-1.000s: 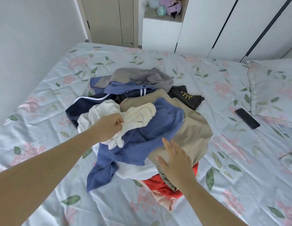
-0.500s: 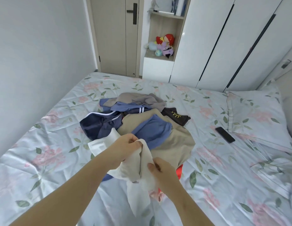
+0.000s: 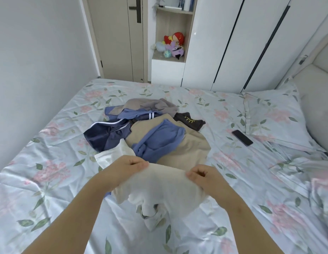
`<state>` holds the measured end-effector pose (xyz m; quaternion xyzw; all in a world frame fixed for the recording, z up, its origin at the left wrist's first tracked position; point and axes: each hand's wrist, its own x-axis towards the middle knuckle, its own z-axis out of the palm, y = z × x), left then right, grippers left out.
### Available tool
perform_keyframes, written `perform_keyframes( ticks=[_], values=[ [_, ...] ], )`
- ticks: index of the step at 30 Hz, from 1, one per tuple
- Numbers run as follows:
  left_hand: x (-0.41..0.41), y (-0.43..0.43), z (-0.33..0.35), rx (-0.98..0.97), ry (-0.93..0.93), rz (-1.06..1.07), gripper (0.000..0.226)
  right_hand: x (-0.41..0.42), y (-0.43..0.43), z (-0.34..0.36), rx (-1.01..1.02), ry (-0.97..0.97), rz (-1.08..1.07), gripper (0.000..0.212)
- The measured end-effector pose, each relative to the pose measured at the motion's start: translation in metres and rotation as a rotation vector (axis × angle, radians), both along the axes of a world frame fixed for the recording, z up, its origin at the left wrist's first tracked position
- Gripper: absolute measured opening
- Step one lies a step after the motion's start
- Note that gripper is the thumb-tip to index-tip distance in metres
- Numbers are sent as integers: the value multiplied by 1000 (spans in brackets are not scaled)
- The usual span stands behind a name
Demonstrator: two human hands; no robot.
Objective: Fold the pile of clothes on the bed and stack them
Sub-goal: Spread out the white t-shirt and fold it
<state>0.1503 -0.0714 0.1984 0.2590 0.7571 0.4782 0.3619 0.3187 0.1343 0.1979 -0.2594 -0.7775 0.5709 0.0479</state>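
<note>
Status: your left hand [image 3: 126, 168] and right hand [image 3: 205, 177] each pinch the top edge of the white garment [image 3: 159, 189], fingers curled into the cloth, which is spread between them above the bed [image 3: 49, 180]. Clothes pile [image 3: 159, 136] sits mid-bed just beyond your hands. Phone [image 3: 242, 137] lies right of the pile, near the pillow [image 3: 273, 121]

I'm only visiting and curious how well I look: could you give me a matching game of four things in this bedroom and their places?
1 white garment
2 phone
3 plush toys
4 pillow

A on the shelf
B gripped by left hand and right hand
C beside the headboard
D on the bed between clothes pile and pillow

Pairs: 1-B, 2-D, 3-A, 4-C
</note>
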Motion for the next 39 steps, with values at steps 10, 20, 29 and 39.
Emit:
perform_keyframes(
  ticks=[10,20,29,39],
  values=[
    [-20,-8,1,-179,349,338,48,-17,-6,0,-16,-27,-56,24],
    [22,18,-17,-105,369,-173,31,-40,-42,0,14,151,96,22],
    [11,16,-1,2,296,10,16,-23,-30,-12,337,-171,259,26],
    [-2,-7,4,-32,372,194,10,-25,-23,-6,296,-56,28,22]
  ],
)
